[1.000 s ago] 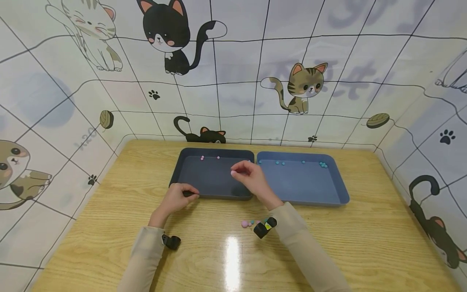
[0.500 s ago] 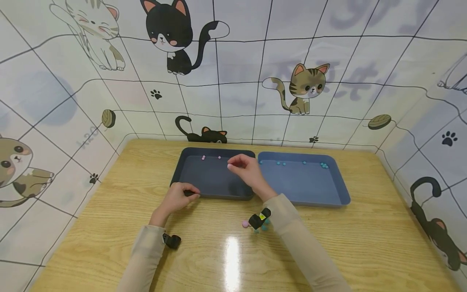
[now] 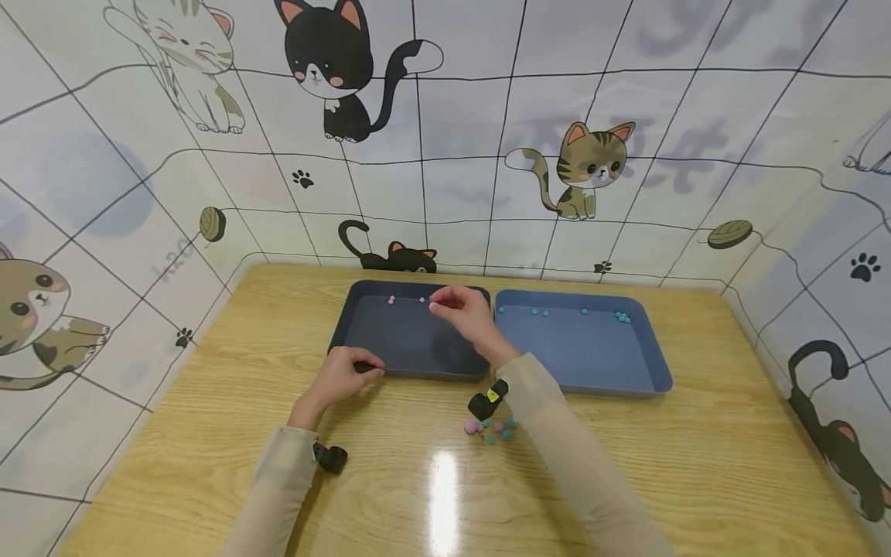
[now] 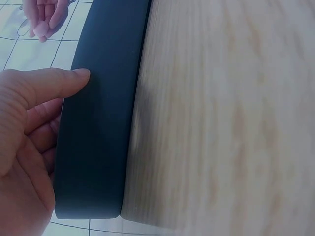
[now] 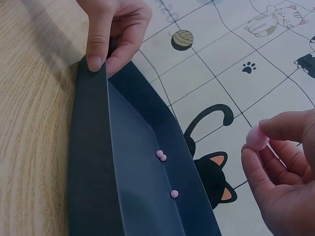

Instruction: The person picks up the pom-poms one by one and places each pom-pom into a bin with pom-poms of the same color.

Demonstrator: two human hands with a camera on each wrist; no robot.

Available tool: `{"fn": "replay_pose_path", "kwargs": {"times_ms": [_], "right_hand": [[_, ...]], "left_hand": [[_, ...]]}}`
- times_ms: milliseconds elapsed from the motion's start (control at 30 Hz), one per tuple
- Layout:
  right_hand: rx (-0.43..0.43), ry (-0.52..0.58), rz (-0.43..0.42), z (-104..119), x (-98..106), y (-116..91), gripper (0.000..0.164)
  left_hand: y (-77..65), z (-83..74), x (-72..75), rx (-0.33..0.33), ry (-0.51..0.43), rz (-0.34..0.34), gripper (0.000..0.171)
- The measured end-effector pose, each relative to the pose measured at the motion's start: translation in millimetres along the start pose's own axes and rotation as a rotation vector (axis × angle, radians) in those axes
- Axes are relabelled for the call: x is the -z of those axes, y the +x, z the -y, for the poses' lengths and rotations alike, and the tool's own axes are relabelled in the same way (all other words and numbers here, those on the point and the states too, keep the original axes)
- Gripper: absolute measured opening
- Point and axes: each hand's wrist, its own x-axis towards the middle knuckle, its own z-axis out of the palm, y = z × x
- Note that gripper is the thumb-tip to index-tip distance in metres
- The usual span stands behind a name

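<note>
My right hand (image 3: 469, 319) pinches a small pink ball (image 5: 257, 138) between thumb and fingertips, above the dark tray (image 3: 390, 336). The near rim of that tray is gripped by my left hand (image 3: 344, 374), thumb on the outer wall and fingers behind it, as the left wrist view shows. Inside the dark tray lie a pair of touching pink balls (image 5: 161, 156) and a single pink ball (image 5: 174, 194) near the far wall. The right part of its floor is partly hidden by my right hand.
A blue tray (image 3: 585, 360) stands close beside the dark one, with several teal balls (image 3: 623, 317) along its far side. On the table in front, loose pink balls (image 3: 472, 426) and teal balls (image 3: 506, 435) lie in a cluster. A cat-print sheet (image 3: 459, 186) rises behind.
My right hand has moved left and farther away over the dark tray, carrying the pink ball. Its wrist camera uncovers more of the loose balls. The left hand keeps its hold on the rim.
</note>
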Motion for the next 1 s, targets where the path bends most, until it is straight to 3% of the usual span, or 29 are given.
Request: {"fn": "replay_pose_path", "kwargs": {"times_ms": [567,1000], "right_hand": [[-0.052,0.029,-0.026,0,-4,10,0.019],[0.021,0.067,0.035,5,10,-10,0.018]], "left_hand": [[0.2,0.5,0.8,-0.013,-0.006,0.006,0.005],[-0.1,2.3,-1.4,0.022,-0.007,0.0,0.006]]}}
